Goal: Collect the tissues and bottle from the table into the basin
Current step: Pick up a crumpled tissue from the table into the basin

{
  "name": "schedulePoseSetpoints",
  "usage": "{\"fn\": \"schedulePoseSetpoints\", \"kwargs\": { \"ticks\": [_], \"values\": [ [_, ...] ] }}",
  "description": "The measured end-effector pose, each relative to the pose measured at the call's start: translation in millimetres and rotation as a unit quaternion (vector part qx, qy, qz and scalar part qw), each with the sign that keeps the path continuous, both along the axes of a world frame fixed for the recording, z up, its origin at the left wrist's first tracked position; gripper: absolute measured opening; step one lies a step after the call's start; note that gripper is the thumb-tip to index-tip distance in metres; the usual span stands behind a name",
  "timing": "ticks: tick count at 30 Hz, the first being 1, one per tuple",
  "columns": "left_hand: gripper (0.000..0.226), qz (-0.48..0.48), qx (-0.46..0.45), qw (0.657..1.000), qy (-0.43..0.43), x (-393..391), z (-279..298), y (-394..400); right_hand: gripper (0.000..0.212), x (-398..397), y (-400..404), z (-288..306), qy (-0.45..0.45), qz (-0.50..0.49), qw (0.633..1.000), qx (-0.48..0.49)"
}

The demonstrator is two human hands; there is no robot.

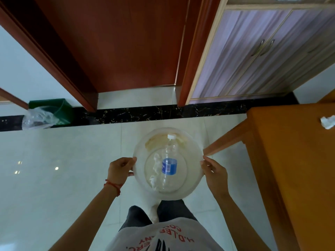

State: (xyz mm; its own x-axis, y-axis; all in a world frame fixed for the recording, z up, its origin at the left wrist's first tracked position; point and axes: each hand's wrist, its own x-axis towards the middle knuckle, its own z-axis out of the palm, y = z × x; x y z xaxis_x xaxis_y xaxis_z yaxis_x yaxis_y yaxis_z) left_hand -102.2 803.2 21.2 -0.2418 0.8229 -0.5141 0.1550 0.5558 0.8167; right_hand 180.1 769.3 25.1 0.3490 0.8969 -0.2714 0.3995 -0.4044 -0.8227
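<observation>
**Basin held in both hands, one tissue on the table**

You hold the clear basin (167, 132) above the tiled floor (63, 160). Your left hand (119, 169) has its fingers closed on the left rim; your right hand (214, 171) has its fingers closed on the right rim. The bottle (169, 165) lies inside the basin, cap pointing away from you, with a crumpled tissue (156, 171) touching its left side. Another tissue (327, 121) lies on the wooden table (290, 160) to your right, well apart from the basin
</observation>
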Motion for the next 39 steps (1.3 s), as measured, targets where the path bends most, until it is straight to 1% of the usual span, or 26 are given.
{"fn": "schedulePoseSetpoints", "kwargs": {
  "ticks": [3,6,8,9,10,12,14,15,17,19,20,22,24,28,32,36,39],
  "values": [
    [0.017,0.001,0.006,1.0,-0.005,10.8,-1.0,50.6,0.025,12.2,49.2,-2.9,-0.002,0.0,1.0,0.01],
    [0.017,-0.009,0.006,1.0,0.0,22.7,3.3,99.7,0.026,21.5,96.4,6.3,0.034,-0.009,0.999,0.027],
    [0.017,-0.011,0.012,1.0,0.002,31.0,8.1,131.5,0.042,25.7,126.2,17.2,0.049,-0.014,0.997,0.05],
    [0.017,-0.013,0.016,1.0,0.002,35.2,10.4,147.3,0.046,28.8,140.1,19.7,0.054,-0.023,0.997,0.055],
    [0.017,-0.017,0.018,1.0,0.003,39.1,12.1,162.4,0.045,32.6,152.4,21.1,0.057,-0.033,0.997,0.049],
    [0.016,-0.027,0.021,0.999,0.005,46.0,14.3,191.6,0.037,40.2,175.5,22.4,0.067,-0.042,0.996,0.031],
    [0.016,-0.04,0.02,0.999,-0.001,52.9,14.2,219.5,0.039,48.2,196.5,18.8,0.056,-0.06,0.997,0.01],
    [0.016,-0.047,0.018,0.999,-0.003,55.8,13.2,233.9,0.037,51.6,205.4,17.6,0.049,-0.066,0.997,0.003],
    [0.017,-0.066,0.016,0.998,-0.007,61.3,10.8,262.9,0.024,53.3,223.7,20.7,0.063,-0.088,0.994,0.007],
    [0.014,-0.091,0.015,0.996,-0.009,67.4,8.6,292.6,0.04,54.1,240.3,20.3,0.052,-0.124,0.991,0.022],
    [0.012,-0.104,0.014,0.994,-0.011,70.8,7.8,308.1,0.039,52.6,248.9,22.9,0.058,-0.143,0.988,0.021],
    [0.011,-0.133,0.009,0.991,-0.027,78.4,7.9,339.0,0.027,51.6,266.2,22.6,0.068,-0.177,0.982,0.007],
    [0.013,-0.171,-0.001,0.984,-0.046,87.0,11.7,369.3,0.026,52.4,281.1,20.3,0.054,-0.21,0.976,0.005],
    [0.014,-0.244,0.0,0.969,-0.032,102.7,17.1,426.3,0.027,49.1,302.8,23.4,0.058,-0.295,0.954,-0.001],
    [0.011,-0.304,-0.01,0.951,-0.045,126.2,17.9,469.9,0.028,44.1,311.8,27.6,0.051,-0.361,0.931,-0.002],
    [0.014,-0.389,-0.013,0.92,-0.034,156.7,12.4,500.8,0.028,42.4,310.3,27.0,0.038,-0.426,0.904,0.007],
    [0.014,-0.436,-0.017,0.899,-0.029,182.9,10.5,515.7,0.028,45.7,306.9,24.6,0.037,-0.47,0.882,0.01]
  ]
}}
